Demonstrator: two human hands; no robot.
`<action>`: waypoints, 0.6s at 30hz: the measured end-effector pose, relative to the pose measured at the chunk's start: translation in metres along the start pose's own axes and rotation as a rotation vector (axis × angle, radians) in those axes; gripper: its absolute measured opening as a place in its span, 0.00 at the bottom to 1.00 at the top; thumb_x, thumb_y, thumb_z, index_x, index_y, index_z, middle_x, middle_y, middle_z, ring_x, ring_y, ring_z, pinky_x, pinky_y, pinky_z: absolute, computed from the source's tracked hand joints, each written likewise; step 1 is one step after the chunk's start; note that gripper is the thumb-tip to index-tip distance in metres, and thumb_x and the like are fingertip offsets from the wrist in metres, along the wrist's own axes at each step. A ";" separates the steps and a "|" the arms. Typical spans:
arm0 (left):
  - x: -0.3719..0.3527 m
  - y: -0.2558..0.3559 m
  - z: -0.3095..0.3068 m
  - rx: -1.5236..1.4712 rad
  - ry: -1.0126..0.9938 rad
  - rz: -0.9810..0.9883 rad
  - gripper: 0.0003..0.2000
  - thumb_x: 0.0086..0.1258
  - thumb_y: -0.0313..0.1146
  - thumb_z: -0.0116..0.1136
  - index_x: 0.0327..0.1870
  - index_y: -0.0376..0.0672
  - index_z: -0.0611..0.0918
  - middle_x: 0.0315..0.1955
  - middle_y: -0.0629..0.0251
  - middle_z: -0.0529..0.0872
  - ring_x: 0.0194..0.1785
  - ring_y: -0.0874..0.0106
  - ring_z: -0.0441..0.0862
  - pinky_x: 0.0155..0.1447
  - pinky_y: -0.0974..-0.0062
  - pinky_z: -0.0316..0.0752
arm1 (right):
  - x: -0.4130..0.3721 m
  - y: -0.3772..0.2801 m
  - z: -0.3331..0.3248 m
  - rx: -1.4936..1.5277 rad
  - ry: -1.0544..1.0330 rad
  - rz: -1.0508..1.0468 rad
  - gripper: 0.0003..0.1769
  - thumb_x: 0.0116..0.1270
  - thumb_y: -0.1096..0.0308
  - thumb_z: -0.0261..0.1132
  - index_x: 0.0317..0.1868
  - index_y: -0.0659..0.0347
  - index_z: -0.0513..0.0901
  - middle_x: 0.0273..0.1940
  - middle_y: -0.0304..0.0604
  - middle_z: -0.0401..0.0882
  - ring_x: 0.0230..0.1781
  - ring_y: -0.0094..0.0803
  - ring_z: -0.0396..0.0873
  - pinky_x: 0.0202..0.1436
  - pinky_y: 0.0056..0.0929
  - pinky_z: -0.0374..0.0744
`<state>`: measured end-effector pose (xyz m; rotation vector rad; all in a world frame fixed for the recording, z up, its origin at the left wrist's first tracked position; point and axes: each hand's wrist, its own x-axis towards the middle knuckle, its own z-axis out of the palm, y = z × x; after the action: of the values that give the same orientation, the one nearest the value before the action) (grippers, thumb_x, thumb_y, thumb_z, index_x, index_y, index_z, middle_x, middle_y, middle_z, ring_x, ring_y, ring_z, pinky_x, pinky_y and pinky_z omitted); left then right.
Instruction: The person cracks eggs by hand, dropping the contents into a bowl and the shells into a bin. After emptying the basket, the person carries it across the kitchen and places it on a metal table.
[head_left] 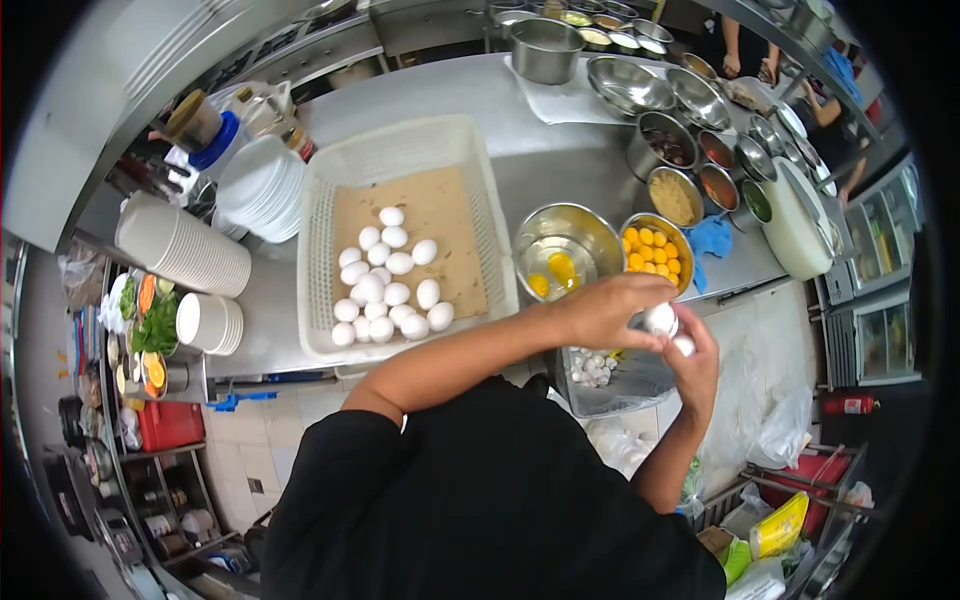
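My left hand is closed around a white egg or shell piece, right of the wide steel bowl. Close beside it, my right hand curls its fingers round another white egg or shell piece; whether these pieces are whole is unclear. Two yolks lie in clear liquid in the wide bowl. A smaller bowl next to it holds several yolks. Several whole white eggs rest on cardboard in a pale plastic crate at the left.
Below my hands is a bin with shells in it. A blue cloth and steel containers of food stand at the right. White plates and stacked tubs are left of the crate. Parts of other people show at the upper right.
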<state>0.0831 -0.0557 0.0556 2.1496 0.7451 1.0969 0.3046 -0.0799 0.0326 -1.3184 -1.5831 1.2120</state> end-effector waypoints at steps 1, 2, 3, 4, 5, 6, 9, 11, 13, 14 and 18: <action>-0.006 0.000 0.001 0.031 0.028 -0.033 0.24 0.62 0.38 0.67 0.57 0.39 0.79 0.56 0.53 0.80 0.60 0.59 0.77 0.63 0.66 0.71 | -0.014 0.011 -0.009 -0.028 0.031 0.089 0.25 0.57 0.70 0.71 0.56 0.66 0.79 0.48 0.42 0.81 0.45 0.26 0.78 0.48 0.25 0.77; -0.014 -0.005 -0.006 0.047 0.041 -0.036 0.23 0.62 0.37 0.67 0.57 0.39 0.79 0.57 0.53 0.79 0.61 0.59 0.76 0.64 0.66 0.70 | -0.025 0.036 -0.011 -0.190 0.095 0.005 0.25 0.55 0.71 0.73 0.55 0.64 0.79 0.47 0.42 0.81 0.42 0.25 0.78 0.45 0.25 0.78; -0.026 -0.016 -0.025 0.077 0.110 -0.058 0.18 0.64 0.35 0.64 0.53 0.39 0.82 0.57 0.53 0.80 0.61 0.59 0.76 0.65 0.64 0.70 | -0.035 0.056 -0.008 -0.228 0.116 0.022 0.27 0.52 0.71 0.75 0.54 0.64 0.80 0.48 0.46 0.82 0.43 0.32 0.80 0.49 0.30 0.78; -0.034 -0.015 -0.065 0.255 0.080 0.075 0.14 0.66 0.33 0.62 0.50 0.40 0.84 0.55 0.55 0.81 0.60 0.62 0.77 0.63 0.64 0.71 | -0.045 0.088 -0.004 -0.501 0.218 -0.154 0.28 0.49 0.70 0.76 0.53 0.65 0.81 0.49 0.52 0.82 0.47 0.43 0.80 0.54 0.36 0.77; -0.060 -0.037 -0.080 -0.078 0.354 -0.394 0.13 0.67 0.31 0.59 0.52 0.40 0.83 0.52 0.57 0.83 0.57 0.64 0.79 0.61 0.67 0.72 | -0.056 0.121 -0.004 -0.565 0.268 -0.198 0.28 0.48 0.70 0.77 0.52 0.64 0.81 0.50 0.55 0.81 0.51 0.50 0.78 0.59 0.40 0.75; -0.066 -0.051 -0.107 -0.037 0.525 -0.667 0.15 0.68 0.30 0.58 0.54 0.36 0.81 0.50 0.56 0.84 0.54 0.65 0.80 0.60 0.70 0.73 | -0.061 0.135 -0.001 -0.646 0.267 0.081 0.28 0.54 0.64 0.75 0.55 0.65 0.80 0.53 0.54 0.80 0.53 0.43 0.78 0.57 0.36 0.76; -0.174 -0.166 -0.231 0.770 0.095 -0.737 0.19 0.63 0.28 0.61 0.55 0.33 0.78 0.51 0.45 0.81 0.55 0.52 0.78 0.63 0.62 0.69 | -0.064 0.144 0.005 0.136 0.435 0.381 0.17 0.63 0.64 0.68 0.50 0.65 0.82 0.47 0.51 0.83 0.49 0.43 0.81 0.51 0.37 0.80; -0.214 -0.196 -0.257 0.742 0.047 -0.767 0.22 0.58 0.24 0.61 0.56 0.32 0.78 0.54 0.45 0.79 0.60 0.51 0.75 0.67 0.60 0.65 | -0.062 0.127 0.006 0.863 0.494 0.384 0.14 0.69 0.64 0.62 0.51 0.64 0.80 0.45 0.47 0.83 0.45 0.40 0.83 0.47 0.35 0.83; -0.223 -0.199 -0.258 0.551 0.082 -0.802 0.15 0.57 0.27 0.63 0.45 0.30 0.82 0.43 0.49 0.85 0.49 0.58 0.81 0.56 0.63 0.72 | -0.055 0.108 0.011 1.127 0.541 0.295 0.14 0.71 0.65 0.59 0.52 0.63 0.78 0.44 0.45 0.84 0.42 0.38 0.84 0.45 0.33 0.84; -0.203 -0.192 -0.249 0.340 0.028 -0.944 0.13 0.56 0.25 0.63 0.42 0.31 0.83 0.40 0.53 0.86 0.45 0.63 0.82 0.51 0.66 0.75 | -0.051 0.089 0.009 1.250 0.460 0.290 0.15 0.73 0.62 0.56 0.53 0.64 0.77 0.43 0.46 0.83 0.42 0.35 0.84 0.44 0.30 0.84; -0.211 -0.217 -0.248 0.276 0.004 -0.918 0.08 0.54 0.22 0.63 0.35 0.32 0.83 0.34 0.60 0.85 0.36 0.72 0.81 0.39 0.72 0.76 | -0.029 0.082 0.018 1.367 0.137 0.267 0.23 0.77 0.53 0.48 0.52 0.67 0.75 0.38 0.46 0.82 0.35 0.29 0.84 0.34 0.22 0.84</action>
<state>-0.2760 0.0021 -0.0896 1.6505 1.7232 0.5135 0.3168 -0.1102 -0.0499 -0.6230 -0.2063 1.7762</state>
